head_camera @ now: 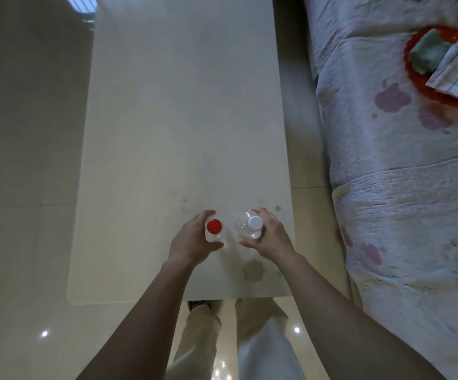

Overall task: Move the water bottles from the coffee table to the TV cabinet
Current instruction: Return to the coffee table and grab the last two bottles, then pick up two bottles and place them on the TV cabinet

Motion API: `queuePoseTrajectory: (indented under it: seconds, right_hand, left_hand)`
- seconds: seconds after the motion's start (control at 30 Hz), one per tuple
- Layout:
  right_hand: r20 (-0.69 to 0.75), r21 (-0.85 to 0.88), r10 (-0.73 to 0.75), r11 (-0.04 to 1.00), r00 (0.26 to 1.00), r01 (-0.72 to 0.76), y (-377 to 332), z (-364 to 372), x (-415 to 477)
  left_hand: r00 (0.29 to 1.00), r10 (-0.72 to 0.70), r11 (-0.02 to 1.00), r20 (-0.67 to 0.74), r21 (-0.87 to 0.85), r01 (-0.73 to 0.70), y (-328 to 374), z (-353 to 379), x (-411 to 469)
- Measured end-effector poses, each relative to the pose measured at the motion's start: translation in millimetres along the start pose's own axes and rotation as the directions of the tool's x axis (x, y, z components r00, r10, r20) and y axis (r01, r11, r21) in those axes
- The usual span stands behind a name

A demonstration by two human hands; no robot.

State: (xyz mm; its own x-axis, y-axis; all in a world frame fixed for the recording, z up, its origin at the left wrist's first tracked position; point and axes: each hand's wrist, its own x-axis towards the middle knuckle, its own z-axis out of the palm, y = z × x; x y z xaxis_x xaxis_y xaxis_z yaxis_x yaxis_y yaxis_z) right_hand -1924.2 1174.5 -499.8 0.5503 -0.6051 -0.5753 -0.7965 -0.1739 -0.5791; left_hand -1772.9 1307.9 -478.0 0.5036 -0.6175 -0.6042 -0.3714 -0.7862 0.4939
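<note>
— Where are the bottles?

— Both upright on the bench (167,119), near my edge, just beside each other. My left hand (192,239) has its grip wrapped around the red-capped bottle (214,226); my right hand (270,234) is clasped around the white-capped bottle (254,222).

— Why both at once?

— I judge one trip suffices. Holding each by the body, below the cap, should keep it vertical when lifted.

— And the TV cabinet?

— Not in view. Only the covered sofa (400,187) on my right, with a red plate (414,75) on it.
</note>
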Motion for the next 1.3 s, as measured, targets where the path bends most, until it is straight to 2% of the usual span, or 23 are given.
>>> queuePoseTrajectory:
  seconds: [0.33,0.47,0.6,0.83,1.0,1.17,1.3]
  right_hand:
    - [-0.181,0.038,-0.069,0.996,0.981,0.078,-2.4,1.5,-5.7]
    - [-0.204,0.024,-0.103,0.994,0.974,0.11,-23.5,-14.5,-25.3]
    - [-0.251,0.028,-0.16,0.985,0.955,0.173,-60.1,-34.0,-51.8]
    - [-0.376,0.105,-0.238,0.949,0.896,0.297,-150.6,-73.1,-118.0]
    - [-0.466,0.117,-0.415,0.846,0.781,0.52,-212.9,-91.4,-175.5]
    - [-0.455,0.126,-0.568,0.722,0.686,0.681,-262.2,-88.1,-223.5]
    - [-0.359,0.136,-0.685,0.634,0.634,0.762,-292.0,-72.5,-261.0]
  left_hand:
    - [0.991,-0.008,1.0,-0.135,-0.003,0.008,-5.6,-2.4,-6.3]
    - [0.981,0.055,0.998,-0.185,-0.004,-0.057,-5.1,-29.0,-30.4]
    - [0.948,0.159,0.982,-0.274,-0.059,-0.182,2.2,-73.3,-59.9]
    - [0.844,0.297,0.93,-0.446,-0.066,-0.362,21.4,-166.7,-135.6]
    - [0.725,0.316,0.908,-0.611,-0.027,-0.419,21.4,-215.8,-212.8]
    - [0.62,0.233,0.93,-0.749,-0.014,-0.366,3.3,-234.9,-290.6]
    - [0.575,0.091,0.933,-0.813,-0.132,-0.334,-14.0,-233.3,-356.3]
